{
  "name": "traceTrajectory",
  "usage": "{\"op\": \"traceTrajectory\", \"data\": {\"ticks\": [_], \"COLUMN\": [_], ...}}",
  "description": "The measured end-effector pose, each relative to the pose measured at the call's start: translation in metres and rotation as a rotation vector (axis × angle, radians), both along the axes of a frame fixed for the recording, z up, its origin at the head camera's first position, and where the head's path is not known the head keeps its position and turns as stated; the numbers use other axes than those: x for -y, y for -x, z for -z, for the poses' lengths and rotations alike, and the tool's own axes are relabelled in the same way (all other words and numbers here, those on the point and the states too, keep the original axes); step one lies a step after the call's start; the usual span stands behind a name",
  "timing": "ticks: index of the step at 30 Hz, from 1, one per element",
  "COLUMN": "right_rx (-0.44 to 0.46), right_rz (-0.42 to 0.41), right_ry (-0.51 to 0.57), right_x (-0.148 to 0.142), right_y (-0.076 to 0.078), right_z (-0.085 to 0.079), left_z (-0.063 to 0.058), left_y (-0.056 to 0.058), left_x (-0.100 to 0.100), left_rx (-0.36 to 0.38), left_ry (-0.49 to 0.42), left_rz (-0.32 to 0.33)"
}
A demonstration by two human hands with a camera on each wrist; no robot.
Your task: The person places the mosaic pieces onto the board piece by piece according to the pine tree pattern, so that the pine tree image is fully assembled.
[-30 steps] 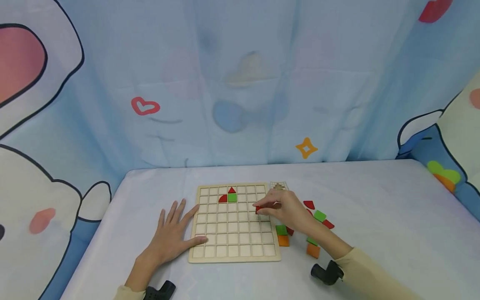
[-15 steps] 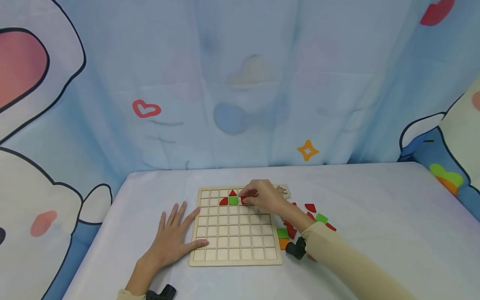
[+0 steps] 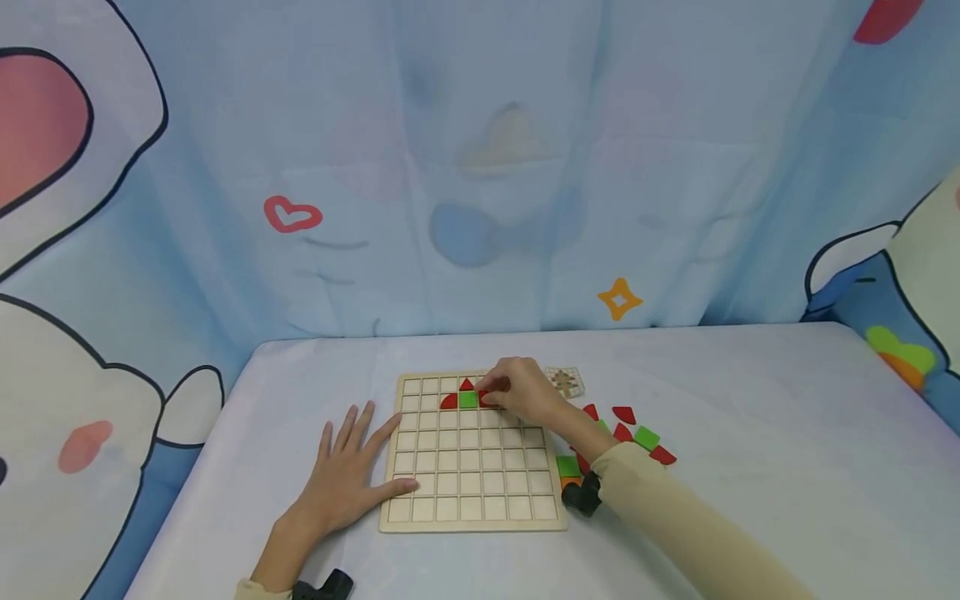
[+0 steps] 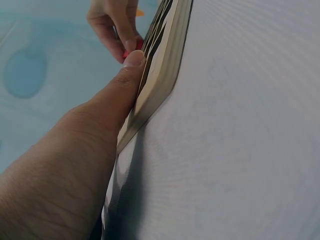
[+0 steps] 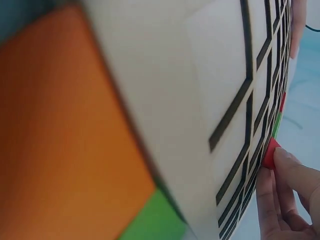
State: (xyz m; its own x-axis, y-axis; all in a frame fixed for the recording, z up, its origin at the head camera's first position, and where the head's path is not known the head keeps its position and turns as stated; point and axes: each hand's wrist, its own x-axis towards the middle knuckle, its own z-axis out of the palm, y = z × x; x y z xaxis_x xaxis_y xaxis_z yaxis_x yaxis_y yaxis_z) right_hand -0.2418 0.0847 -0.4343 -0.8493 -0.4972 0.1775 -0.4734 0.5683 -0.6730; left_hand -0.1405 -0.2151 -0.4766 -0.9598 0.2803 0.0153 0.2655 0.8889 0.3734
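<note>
A wooden grid board [image 3: 471, 505] lies on the table. Near its far edge, my right hand [image 3: 525, 393] pinches a red tile [image 5: 270, 154] between thumb and fingers, right at the cell to the right of a green square tile [image 3: 468, 400]. A red triangle tile [image 3: 467, 384] sits above that green one, and a red rounded tile [image 3: 448, 402] is on its left. My left hand [image 3: 343, 477] lies spread with straight fingers, its thumb and fingertip resting on the board's left edge. In the left wrist view the thumb [image 4: 120, 85] presses along the board's rim.
Right of the board lie loose tiles, among them a green tile [image 3: 647, 438], a red tile [image 3: 623, 414] and an orange tile [image 5: 75, 130] beside the rim. A small pattern card [image 3: 566, 382] lies past the board's upper right corner. A printed curtain [image 3: 480, 167] hangs behind the table.
My right hand has carried the red tile leftward and away from me, from the board's right side to beside the green tile. The left hand has stayed in place.
</note>
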Motion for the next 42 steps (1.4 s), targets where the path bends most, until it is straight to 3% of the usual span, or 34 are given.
{"op": "traceTrajectory", "data": {"ticks": [17, 35, 42], "right_rx": [0.027, -0.003, 0.017], "right_rz": [0.044, 0.044, -0.003], "right_ry": [-0.123, -0.127, -0.097], "right_x": [0.013, 0.014, 0.006], "right_y": [-0.007, -0.011, -0.01], "right_z": [-0.012, -0.008, -0.009], "left_z": [-0.002, -0.003, -0.005], "left_y": [-0.002, -0.005, -0.005], "left_x": [0.0, -0.003, -0.003], "left_rx": [-0.026, -0.003, 0.0], "left_ry": [0.001, 0.006, 0.015], "left_rz": [0.003, 0.002, -0.002]}}
